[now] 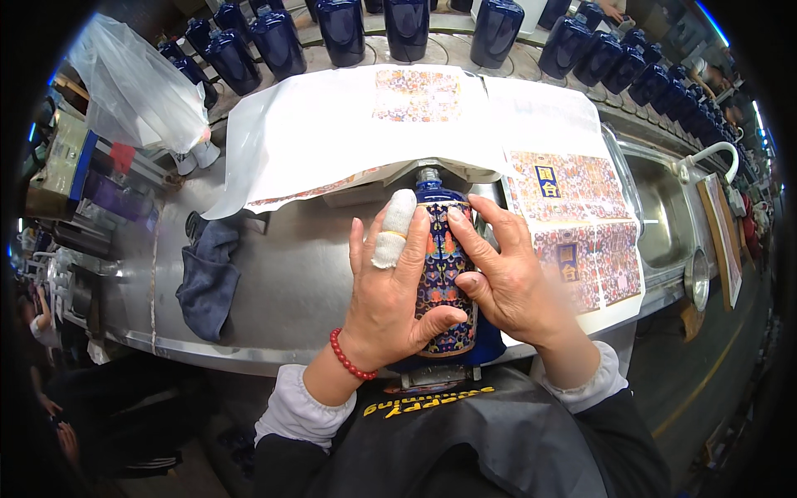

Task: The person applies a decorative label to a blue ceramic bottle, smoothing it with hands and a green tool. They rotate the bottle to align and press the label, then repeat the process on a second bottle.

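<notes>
A dark blue glass bottle [428, 192] lies with its neck pointing away from me. A colourful floral decal sheet [442, 286] covers its upper face. My left hand [380, 292] rests along the bottle's left side, fingers stretched and spread, thumb on the decal. One of its fingers is wrapped in white cloth, and a red bead bracelet [352, 357] circles the wrist. My right hand [516, 286] lies over the right side, index fingertip and thumb on the decal, other fingers extended past the edge. Neither hand wraps round the bottle, whose underside is hidden.
White sheets [332, 124] with printed floral decals [573, 195] spread behind and right. A dark cloth [207, 274] lies left on the metal worktop [286, 303]. Blue bottles [407, 29] line a slatted conveyor [448, 56] at the back. A sink [656, 203] sits right, a plastic bag [137, 83] far left.
</notes>
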